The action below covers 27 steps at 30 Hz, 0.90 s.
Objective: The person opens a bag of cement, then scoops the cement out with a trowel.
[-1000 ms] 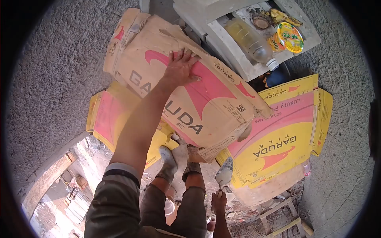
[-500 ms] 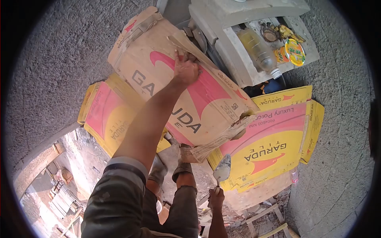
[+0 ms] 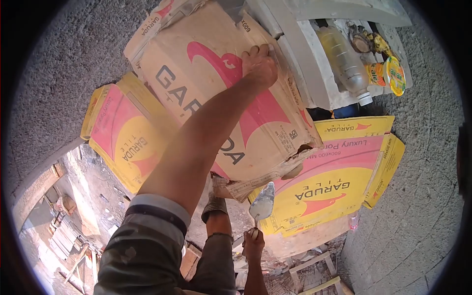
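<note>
My left hand (image 3: 260, 66) rests on the flap edge of a large brown cardboard sheet (image 3: 172, 54) with a red bird print. Its fingers are bent and slightly apart, tips against the cardboard. Low in the view, my right hand (image 3: 253, 245) is closed round the handle of a trowel (image 3: 262, 201), whose blade points up and carries grey residue. The blade lies beside the torn lower edge of the brown sheet, over the near corner of a yellow and pink cardboard (image 3: 339, 172).
Another yellow and pink cardboard (image 3: 118, 128) lies at left. At upper right, a grey block ledge (image 3: 314, 64) holds a plastic bottle (image 3: 344, 61), an orange cup (image 3: 393, 76) and scraps. Rough grey walls (image 3: 418, 196) flank the space. Wooden frames (image 3: 314, 265) stand below.
My left hand has moved right across the cardboard to its edge, and the raised flap there now lies flatter. My right hand and the trowel appear slightly lower and further left.
</note>
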### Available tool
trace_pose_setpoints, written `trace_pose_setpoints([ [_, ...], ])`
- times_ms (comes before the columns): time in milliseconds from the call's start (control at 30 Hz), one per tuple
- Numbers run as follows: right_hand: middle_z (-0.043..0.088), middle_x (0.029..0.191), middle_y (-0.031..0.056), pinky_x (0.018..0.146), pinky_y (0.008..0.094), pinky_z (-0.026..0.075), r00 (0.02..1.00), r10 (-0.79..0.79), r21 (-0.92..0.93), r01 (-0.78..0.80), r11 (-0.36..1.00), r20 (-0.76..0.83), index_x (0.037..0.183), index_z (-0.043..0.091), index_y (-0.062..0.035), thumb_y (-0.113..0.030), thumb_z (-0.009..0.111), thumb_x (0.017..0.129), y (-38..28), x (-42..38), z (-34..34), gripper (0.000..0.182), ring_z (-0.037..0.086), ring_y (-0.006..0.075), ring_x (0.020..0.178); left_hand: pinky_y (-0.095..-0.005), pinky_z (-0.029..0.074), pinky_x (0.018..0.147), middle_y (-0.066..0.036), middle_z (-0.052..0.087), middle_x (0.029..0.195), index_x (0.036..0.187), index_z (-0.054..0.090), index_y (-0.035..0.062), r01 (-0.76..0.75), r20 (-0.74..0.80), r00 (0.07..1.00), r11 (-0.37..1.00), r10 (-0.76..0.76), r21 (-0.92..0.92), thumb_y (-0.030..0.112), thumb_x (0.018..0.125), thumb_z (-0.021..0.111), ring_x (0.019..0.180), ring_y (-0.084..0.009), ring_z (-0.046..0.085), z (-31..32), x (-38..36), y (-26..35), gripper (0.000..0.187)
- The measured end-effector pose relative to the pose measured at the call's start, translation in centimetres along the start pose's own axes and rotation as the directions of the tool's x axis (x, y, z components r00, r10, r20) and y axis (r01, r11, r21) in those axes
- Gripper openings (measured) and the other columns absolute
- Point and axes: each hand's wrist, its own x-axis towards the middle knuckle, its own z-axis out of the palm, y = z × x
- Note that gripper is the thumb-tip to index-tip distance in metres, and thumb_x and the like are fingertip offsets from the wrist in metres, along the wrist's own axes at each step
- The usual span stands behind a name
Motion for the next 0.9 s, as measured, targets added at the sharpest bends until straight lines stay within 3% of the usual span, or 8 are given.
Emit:
trace_pose_setpoints([
  [100, 0.053, 0.064, 0.0005, 0.041, 0.0249, 0.041, 0.999, 0.027, 0.007, -0.026, 1.0, -0.02, 0.094, 0.053, -0.0041, -0.007, 0.065, 0.084, 1.5, 0.5, -0.4, 0.017, 0.05, 0.0088, 0.048, -0.047, 0.033, 0.096, -0.008, 0.044, 0.131, 0.123, 0.055, 0.0015, 0.05, -0.254, 0.967, 0.996, -0.028, 0.079, 0.024, 0.08, 0.064, 0.125, -0.0263, 0.038, 4.1, 1.2, 0.4, 0.05],
  [333, 0.052, 0.063, 0.0009, 0.041, 0.0257, 0.042, 0.997, 0.065, -0.041, -0.066, 0.997, -0.043, 0.092, 0.052, -0.0036, -0.01, 0.067, 0.083, 4.3, 1.8, -2.1, 0.018, 0.05, 0.0093, 0.047, -0.0462, 0.034, 0.098, -0.005, 0.044, 0.131, 0.116, 0.062, 0.0063, 0.095, 0.188, 0.973, 0.972, -0.136, 0.215, 0.032, 0.085, 0.057, 0.124, -0.0273, 0.038, 2.8, 4.5, 0.0, 0.04],
  [500, 0.053, 0.063, 0.0019, 0.041, 0.0272, 0.043, 0.998, 0.046, -0.032, -0.047, 0.998, -0.054, 0.092, 0.052, -0.0024, -0.012, 0.068, 0.082, 4.6, 1.3, -3.5, 0.021, 0.05, 0.0104, 0.046, -0.0495, 0.033, 0.101, -0.009, 0.045, 0.132, 0.125, 0.054, 0.0051, -0.089, 0.102, 0.991, 0.993, 0.081, 0.072, 0.028, 0.089, 0.054, 0.121, -0.0299, 0.044, 1.0, 0.9, -0.7, 0.043],
  [600, 0.054, 0.063, 0.0049, 0.04, 0.0289, 0.043, 0.993, 0.009, -0.017, -0.011, 1.0, -0.115, 0.092, 0.051, -0.0002, -0.012, 0.069, 0.08, 3.9, 0.2, -3.6, 0.025, 0.051, 0.0128, 0.045, -0.054, 0.032, 0.102, -0.016, 0.046, 0.131, 0.127, 0.049, 0.0024, -0.374, -0.379, 0.874, 0.92, 0.306, -0.119, 0.017, 0.085, 0.06, 0.118, -0.0336, 0.047, 0.0, -8.0, -1.7, 0.045],
  [667, 0.054, 0.066, 0.0049, 0.04, 0.0281, 0.043, 0.995, 0.023, -0.076, -0.03, 0.997, -0.098, 0.097, 0.05, -0.0011, -0.012, 0.069, 0.08, 5.0, 0.2, -3.8, 0.028, 0.051, 0.0123, 0.047, -0.0547, 0.032, 0.103, -0.019, 0.044, 0.134, 0.13, 0.047, 0.0034, -0.39, -0.408, 0.867, 0.899, 0.286, -0.199, 0.018, 0.084, 0.063, 0.126, -0.0391, 0.041, -2.5, -16.5, -2.7, 0.051],
  [800, 0.055, 0.068, 0.0064, 0.042, 0.027, 0.045, 1.0, -0.012, -0.255, 0.007, 0.967, -0.019, 0.102, 0.05, -0.0026, -0.011, 0.07, 0.078, 6.1, -1.6, -5.0, 0.033, 0.053, 0.0132, 0.05, -0.0548, 0.025, 0.108, -0.02, 0.034, 0.142, 0.136, 0.042, 0.0073, -0.008, 0.046, 0.999, 0.971, 0.019, -0.24, 0.027, 0.081, 0.067, 0.134, -0.0402, 0.029, -2.4, -38.9, -9.3, 0.064],
  [867, 0.06, 0.068, 0.011, 0.047, 0.0344, 0.049, 0.999, -0.039, -0.365, 0.038, 0.93, 0.004, 0.091, 0.052, 0.001, -0.025, 0.068, 0.08, 7.3, -3.1, -5.8, 0.032, 0.06, 0.0214, 0.05, -0.0554, 0.024, 0.108, -0.021, 0.033, 0.142, 0.138, 0.038, 0.0071, 0.254, 0.51, 0.842, 0.963, -0.175, -0.088, 0.035, 0.078, 0.068, 0.135, -0.0398, 0.027, -2.3, -52.9, -14.0, 0.073],
  [900, 0.062, 0.071, 0.0134, 0.055, 0.0381, 0.051, 0.988, -0.1, -0.742, 0.156, 0.652, 0.12, 0.092, 0.053, 0.0002, -0.035, 0.065, 0.081, 9.1, -2.0, -6.9, 0.038, 0.063, 0.0246, 0.059, -0.0581, 0.027, 0.105, -0.022, 0.038, 0.138, 0.136, 0.041, 0.005, 0.326, 0.686, 0.692, 0.945, -0.224, -0.021, 0.039, 0.077, 0.068, 0.132, -0.0414, 0.032, -3.4, -59.5, -16.0, 0.072],
])
